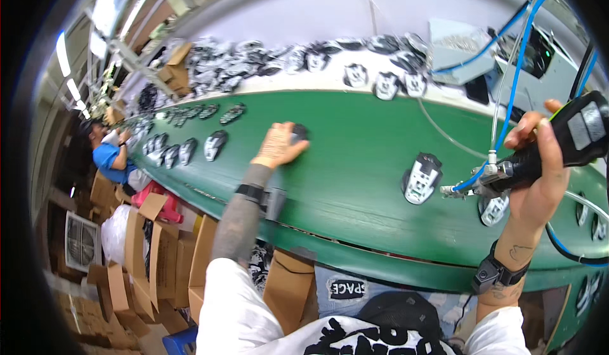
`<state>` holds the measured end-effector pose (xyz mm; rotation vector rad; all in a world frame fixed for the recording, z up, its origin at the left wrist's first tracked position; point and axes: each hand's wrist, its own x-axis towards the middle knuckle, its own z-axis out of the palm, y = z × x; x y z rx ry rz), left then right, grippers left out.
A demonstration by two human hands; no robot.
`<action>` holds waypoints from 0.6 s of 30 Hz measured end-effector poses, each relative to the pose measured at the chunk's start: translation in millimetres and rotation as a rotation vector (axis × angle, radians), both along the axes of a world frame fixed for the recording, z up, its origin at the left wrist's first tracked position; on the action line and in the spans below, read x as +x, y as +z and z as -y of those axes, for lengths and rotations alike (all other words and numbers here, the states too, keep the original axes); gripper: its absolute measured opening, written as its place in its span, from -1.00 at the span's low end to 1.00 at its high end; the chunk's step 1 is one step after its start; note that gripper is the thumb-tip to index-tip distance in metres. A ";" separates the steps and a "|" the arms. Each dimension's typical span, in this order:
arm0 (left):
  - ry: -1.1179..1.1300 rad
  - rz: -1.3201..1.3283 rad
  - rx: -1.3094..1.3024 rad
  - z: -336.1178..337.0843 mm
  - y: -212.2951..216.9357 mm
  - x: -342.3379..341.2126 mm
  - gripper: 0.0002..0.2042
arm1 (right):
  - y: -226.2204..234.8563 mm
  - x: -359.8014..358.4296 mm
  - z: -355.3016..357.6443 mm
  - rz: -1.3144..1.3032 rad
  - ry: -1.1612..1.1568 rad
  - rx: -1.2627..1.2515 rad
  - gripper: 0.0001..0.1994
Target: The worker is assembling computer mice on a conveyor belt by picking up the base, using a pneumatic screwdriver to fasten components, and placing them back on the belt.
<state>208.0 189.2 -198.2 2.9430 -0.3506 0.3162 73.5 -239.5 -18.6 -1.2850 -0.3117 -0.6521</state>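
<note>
My left hand [277, 146] reaches out over a green conveyor belt [342, 209]. Its fingers close on a dark rounded part [298, 133], which the hand partly covers. On the right, my right hand [539, 158] is wrapped round a black handheld air tool [558, 139] with a metal nozzle end and blue hoses. Below and left of the nozzle, a black-and-white mouse-shaped shell [422, 179] lies on the belt. Another such shell [493, 209] sits partly hidden behind the tool and wrist.
Several similar shells [214, 144] lie on the belt to the left. Heaped shells [235, 63] cover the white ledge behind. A blue hose [519, 57] hangs at the right. Cardboard boxes [162, 260] stand at the lower left; a person in blue [111, 158] works at the far left.
</note>
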 end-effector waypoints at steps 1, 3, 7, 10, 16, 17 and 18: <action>-0.063 -0.032 -0.086 23.8 2.1 -0.5 -0.40 | -1.4 0.1 -2.2 -0.016 0.039 0.014 -0.68; -0.079 -0.092 -0.097 94.5 11.6 -20.2 -0.37 | -4.8 3.0 0.4 0.001 0.045 0.074 -0.70; -0.250 -0.110 -0.219 203.3 19.0 -58.3 -0.41 | -6.5 -2.0 -3.8 0.037 0.060 0.232 -0.78; -0.253 -0.223 -0.546 242.4 15.5 -63.8 -0.39 | -8.0 -5.5 -3.9 0.041 0.053 0.274 -0.78; -0.074 -0.852 -1.860 261.1 26.5 -60.0 -0.55 | -2.2 -16.3 25.9 0.175 0.075 0.348 -0.76; -0.093 -1.020 -2.134 263.7 27.1 -64.3 -0.60 | -2.7 -17.8 34.5 0.204 0.110 0.317 -0.74; -0.194 -1.018 -2.209 265.8 23.8 -68.9 -0.67 | -4.0 -18.4 36.9 0.188 0.073 0.310 -0.74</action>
